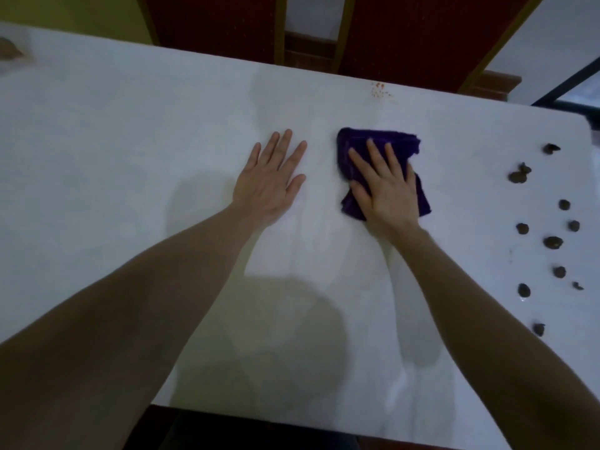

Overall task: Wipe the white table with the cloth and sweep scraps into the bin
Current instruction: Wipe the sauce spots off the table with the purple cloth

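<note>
2 hands, 1 cloth, approx. 11 scraps

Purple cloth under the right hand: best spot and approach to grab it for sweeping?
Probably the bunched far edge of the purple cloth, from above. It lies flat on the white table under the right hand, so no edge is lifted; the thicker folds there look like the easiest pinch.

On the table the left hand lies flat at frame centre; the right hand rests on the cloth just beside it (scraps lie far right).
</note>
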The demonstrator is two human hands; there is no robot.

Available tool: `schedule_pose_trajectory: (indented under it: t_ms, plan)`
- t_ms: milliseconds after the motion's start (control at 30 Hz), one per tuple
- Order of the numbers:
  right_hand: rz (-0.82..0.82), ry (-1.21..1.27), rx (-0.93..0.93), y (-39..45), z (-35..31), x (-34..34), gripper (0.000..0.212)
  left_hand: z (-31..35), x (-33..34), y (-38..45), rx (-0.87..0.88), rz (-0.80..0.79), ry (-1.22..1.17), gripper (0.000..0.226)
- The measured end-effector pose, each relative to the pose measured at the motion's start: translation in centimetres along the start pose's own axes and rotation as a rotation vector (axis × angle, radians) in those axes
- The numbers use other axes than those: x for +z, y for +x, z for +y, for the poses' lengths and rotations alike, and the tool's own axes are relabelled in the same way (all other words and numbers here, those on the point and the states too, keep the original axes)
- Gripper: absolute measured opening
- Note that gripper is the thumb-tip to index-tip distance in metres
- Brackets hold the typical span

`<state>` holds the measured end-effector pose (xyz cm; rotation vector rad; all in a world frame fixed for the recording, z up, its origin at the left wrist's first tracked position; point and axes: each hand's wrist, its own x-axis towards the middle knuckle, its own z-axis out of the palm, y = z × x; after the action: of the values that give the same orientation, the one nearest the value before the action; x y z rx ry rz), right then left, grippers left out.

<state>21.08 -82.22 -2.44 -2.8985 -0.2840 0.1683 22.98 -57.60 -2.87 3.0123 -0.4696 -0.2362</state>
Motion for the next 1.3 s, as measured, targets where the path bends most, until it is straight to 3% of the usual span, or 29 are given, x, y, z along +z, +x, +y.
schedule_pose_trajectory:
  t_ms: [133, 333, 500, 667, 767, 933, 1133, 1300]
  plan:
    - [0.042, 0.023, 0.189, 2.2, 4.9, -1.2, 0.057, -0.1, 0.1, -0.1, 0.011, 0.001, -0.015, 0.059]
    - [0.085, 0.046, 0.36, -5.2, 6.2, -1.3, 0.058, -1.2, -0.7, 1.5, 0.015, -0.013, 0.023, 0.06]
    - [0.021, 0.011, 0.159, -6.7, 0.3, 0.2, 0.056, -2.9, -1.9, 4.5, -0.024, 0.009, 0.019, 0.062]
    - [-0.04, -0.002, -0.056, 1.4, -2.6, -0.3, 0.053, -4.0, -1.4, 4.8, -0.047, -0.017, -0.002, 0.061]
    - [-0.065, -0.017, -0.069, 7.9, -2.6, -0.8, 0.052, -3.9, -1.2, 4.8, -0.052, -0.004, -0.016, 0.06]
    - [-0.008, 0.006, 0.112, 13.7, 1.8, -1.9, 0.055, -3.9, -1.0, 4.7, -0.049, 0.015, -0.03, 0.06]
    - [0.112, 0.052, 0.488, 6.6, 9.1, -2.8, 0.057, -3.9, -0.9, 4.8, -0.054, 0.003, -0.011, 0.06]
    - [0.149, 0.065, 0.536, 0.1, 4.2, -1.2, 0.059, -4.1, -1.3, 5.0, -0.056, -0.018, -0.007, 0.06]
